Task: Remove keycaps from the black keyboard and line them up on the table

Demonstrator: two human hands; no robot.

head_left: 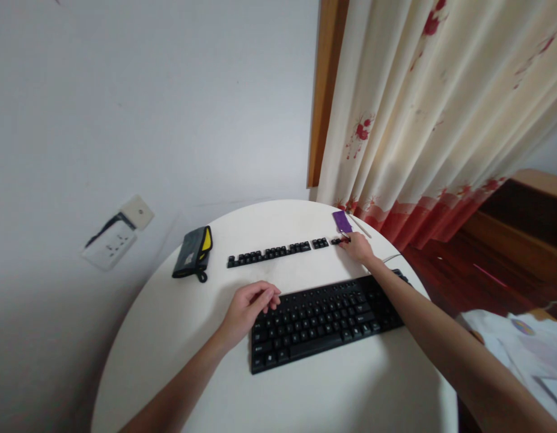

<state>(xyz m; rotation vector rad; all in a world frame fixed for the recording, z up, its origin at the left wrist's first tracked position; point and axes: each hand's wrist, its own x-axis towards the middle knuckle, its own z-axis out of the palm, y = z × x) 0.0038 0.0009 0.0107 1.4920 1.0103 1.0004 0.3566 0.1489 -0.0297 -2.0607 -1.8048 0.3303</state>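
A black keyboard [325, 319] lies on the round white table [183, 337]. My left hand [249, 307] rests on the keyboard's upper left corner with its fingers curled over the edge. Behind the keyboard runs a row of loose black keycaps [269, 254]. My right hand [359, 248] reaches to the right end of that row, fingers pinched on a small black keycap; what else they hold is too small to tell. A purple tool [342, 221] lies just beyond that hand.
A grey and yellow pouch [193, 252] lies at the table's back left. A wall socket [111, 240] hangs loose at the left. A flowered curtain [422, 120] hangs behind the table, with wooden furniture [517, 228] at the right.
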